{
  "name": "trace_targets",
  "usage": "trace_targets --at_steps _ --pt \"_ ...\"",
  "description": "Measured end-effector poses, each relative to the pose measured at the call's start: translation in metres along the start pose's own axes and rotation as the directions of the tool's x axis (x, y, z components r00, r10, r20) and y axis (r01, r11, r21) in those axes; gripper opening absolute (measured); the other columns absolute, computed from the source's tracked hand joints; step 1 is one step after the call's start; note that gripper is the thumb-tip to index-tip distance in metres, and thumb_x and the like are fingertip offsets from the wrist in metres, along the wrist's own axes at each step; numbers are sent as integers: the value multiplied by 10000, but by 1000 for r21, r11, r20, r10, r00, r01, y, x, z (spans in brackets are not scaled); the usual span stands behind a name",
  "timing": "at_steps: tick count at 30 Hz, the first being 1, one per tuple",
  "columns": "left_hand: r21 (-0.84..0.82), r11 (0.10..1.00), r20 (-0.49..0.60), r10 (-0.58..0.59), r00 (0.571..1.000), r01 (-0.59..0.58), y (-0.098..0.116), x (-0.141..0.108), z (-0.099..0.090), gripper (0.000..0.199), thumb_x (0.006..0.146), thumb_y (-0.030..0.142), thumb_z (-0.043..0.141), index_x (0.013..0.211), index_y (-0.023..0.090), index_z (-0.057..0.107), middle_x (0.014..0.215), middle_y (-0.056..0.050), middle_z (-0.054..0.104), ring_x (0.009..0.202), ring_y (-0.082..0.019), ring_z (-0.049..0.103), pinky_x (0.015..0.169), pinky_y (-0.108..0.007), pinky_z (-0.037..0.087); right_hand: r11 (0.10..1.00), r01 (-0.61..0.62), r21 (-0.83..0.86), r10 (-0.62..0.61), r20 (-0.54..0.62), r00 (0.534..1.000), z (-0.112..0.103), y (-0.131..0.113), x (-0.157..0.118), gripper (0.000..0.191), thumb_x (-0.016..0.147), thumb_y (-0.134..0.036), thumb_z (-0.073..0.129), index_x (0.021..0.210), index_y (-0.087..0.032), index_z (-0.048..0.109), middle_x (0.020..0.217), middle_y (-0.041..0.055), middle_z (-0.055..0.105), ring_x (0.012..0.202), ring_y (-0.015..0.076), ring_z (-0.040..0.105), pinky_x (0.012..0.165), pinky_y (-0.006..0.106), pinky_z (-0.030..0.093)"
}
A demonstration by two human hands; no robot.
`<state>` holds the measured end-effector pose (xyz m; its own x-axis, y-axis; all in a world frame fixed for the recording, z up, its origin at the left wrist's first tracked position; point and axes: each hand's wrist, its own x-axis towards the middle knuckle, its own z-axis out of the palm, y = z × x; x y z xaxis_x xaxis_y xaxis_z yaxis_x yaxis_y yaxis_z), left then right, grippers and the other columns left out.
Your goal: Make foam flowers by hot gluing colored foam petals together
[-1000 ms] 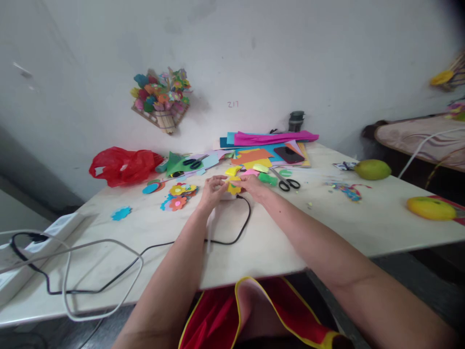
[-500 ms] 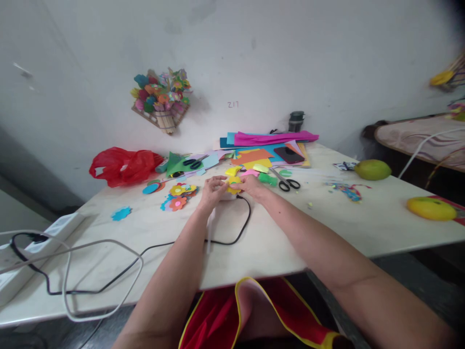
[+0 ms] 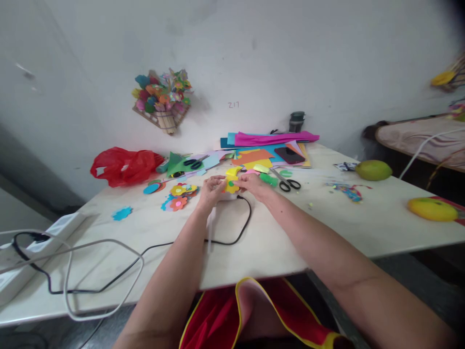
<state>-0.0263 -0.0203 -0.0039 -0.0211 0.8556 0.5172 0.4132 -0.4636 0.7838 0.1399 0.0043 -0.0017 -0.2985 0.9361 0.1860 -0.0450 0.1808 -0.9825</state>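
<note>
Between my two hands is a yellow flower cutout [image 3: 231, 186] with a green centre. My left hand [image 3: 211, 190] pinches its left edge, and my right hand [image 3: 253, 185] grips it from the right with the thumb near the centre. Under the flower, partly hidden, sits a white device [image 3: 228, 197] with a black cord [image 3: 249, 218] running from it. A clear stick [image 3: 209, 232] lies below my left hand. To the left is a pile of layered flower cutouts [image 3: 178, 198]; a blue flower cutout [image 3: 122, 213] lies farther out.
Black-handled scissors [image 3: 289, 185] lie right of my hands, another pair [image 3: 195, 163] behind. Coloured sheets [image 3: 254, 157] and a phone [image 3: 289, 155] are at the back. A red plastic bag [image 3: 125, 166] stands left, a power strip [image 3: 54, 235] nearer. Two mangoes [image 3: 373, 170] are at right.
The flower is turned a little in my fingers, and its green centre shows more clearly. Both hands stay in nearly the same place.
</note>
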Motion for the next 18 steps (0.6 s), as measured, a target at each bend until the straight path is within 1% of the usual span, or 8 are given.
trace_targets --at_steps 3,6,9,11,14,18 --pt "18 1000 -8 -7 1000 7 2 -1 -1 248 708 409 570 592 194 611 1003 -48 627 1026 -225 493 940 -402 316 999 -27 26 26 46 999 -1 -3 -1 294 629 -412 670 636 -126 605 601 28 611 518 99 557 485 217 388" --pt "10 1000 -17 -16 1000 16 2 -1 -2 242 706 404 573 586 197 608 1002 -44 628 1038 -226 485 939 -404 322 999 -27 46 26 33 999 -2 -4 -2 274 650 -390 651 700 -122 625 638 36 626 541 104 563 497 219 391" --pt "1 999 -20 -33 999 33 2 -1 -2 235 696 403 578 585 198 605 997 -42 630 1036 -225 485 916 -395 351 999 -19 38 19 -8 1000 -2 -4 -2 224 635 -342 660 658 -124 613 601 17 611 520 87 534 507 214 392" --pt "3 999 -19 -35 999 35 2 -1 -2 233 698 401 573 587 197 602 998 -38 631 1027 -221 492 919 -395 350 1000 -13 23 13 -15 1000 -2 -5 -2 204 632 -323 658 628 -126 605 575 9 601 507 80 519 507 211 388" --pt "13 1000 -18 -27 999 27 1 -1 -2 231 701 395 569 590 195 603 1000 -36 632 1022 -217 498 935 -399 336 1000 0 -10 0 1 1000 -3 -6 -2 192 630 -312 654 617 -127 609 561 9 597 510 83 519 504 211 383" --pt "-7 1000 -21 -23 1000 22 -1 0 -2 234 697 399 575 597 190 614 981 -46 634 1011 -214 510 910 -384 363 997 33 -65 -32 25 999 -4 -7 -3 182 628 -308 646 607 -131 610 563 15 594 536 92 527 466 198 357"
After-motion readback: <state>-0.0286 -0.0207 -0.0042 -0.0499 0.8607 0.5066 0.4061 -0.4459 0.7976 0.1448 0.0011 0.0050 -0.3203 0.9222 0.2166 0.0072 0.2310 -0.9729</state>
